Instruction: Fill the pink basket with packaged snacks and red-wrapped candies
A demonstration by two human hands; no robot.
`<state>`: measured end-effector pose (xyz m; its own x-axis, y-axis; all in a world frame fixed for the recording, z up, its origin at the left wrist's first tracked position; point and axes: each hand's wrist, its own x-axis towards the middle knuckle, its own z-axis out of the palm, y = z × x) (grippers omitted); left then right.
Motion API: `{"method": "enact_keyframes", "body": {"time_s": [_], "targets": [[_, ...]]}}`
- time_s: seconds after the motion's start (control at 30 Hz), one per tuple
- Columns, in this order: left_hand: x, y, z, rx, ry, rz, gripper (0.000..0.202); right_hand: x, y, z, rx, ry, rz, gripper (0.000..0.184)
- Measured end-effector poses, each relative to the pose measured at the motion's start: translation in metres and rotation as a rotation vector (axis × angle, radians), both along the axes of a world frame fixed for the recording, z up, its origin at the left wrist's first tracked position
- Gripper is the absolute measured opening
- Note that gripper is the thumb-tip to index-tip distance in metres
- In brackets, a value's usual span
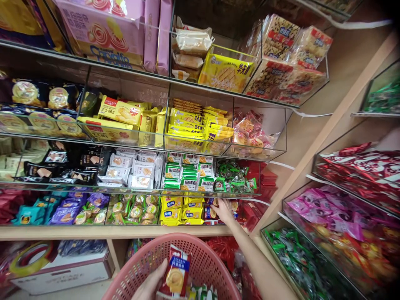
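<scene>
My left hand (152, 282) is closed around a red and blue biscuit packet (176, 273) with a round biscuit pictured on it. It holds the packet upright over a pink perforated plastic basket (125, 273). Inside the basket, green and white packets (204, 293) show beside the held one. My right hand (223, 209) reaches into the lowest shelf's right compartment, its fingers bent at small blue and red biscuit packets (210, 213). Those fingers are small and partly hidden, so whether they grip a packet cannot be told.
Clear-fronted bins rise in tiers above, with yellow wafer packets (187, 129) and green and white packets (189, 171). Yellow packets (171, 210) lie just left of my right hand. Angled side bins hold pink-wrapped sweets (328, 212). A white box (65, 271) carries tape rolls (33, 258).
</scene>
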<state>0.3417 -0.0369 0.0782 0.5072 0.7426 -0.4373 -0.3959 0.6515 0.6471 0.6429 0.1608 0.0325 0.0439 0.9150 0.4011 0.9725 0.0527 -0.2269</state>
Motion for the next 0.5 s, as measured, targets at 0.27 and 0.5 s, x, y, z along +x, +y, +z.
{"method": "enact_keyframes", "body": {"time_s": [0.27,0.5], "targets": [[0.015,-0.001,0.040,-0.024,-0.089,0.191,0.053,0.007,-0.047,-0.014,0.220,0.056,0.082,0.045],[0.011,0.005,0.026,0.040,-0.127,0.151,0.052,-0.018,-0.115,-0.002,0.412,0.350,0.038,0.049]]}}
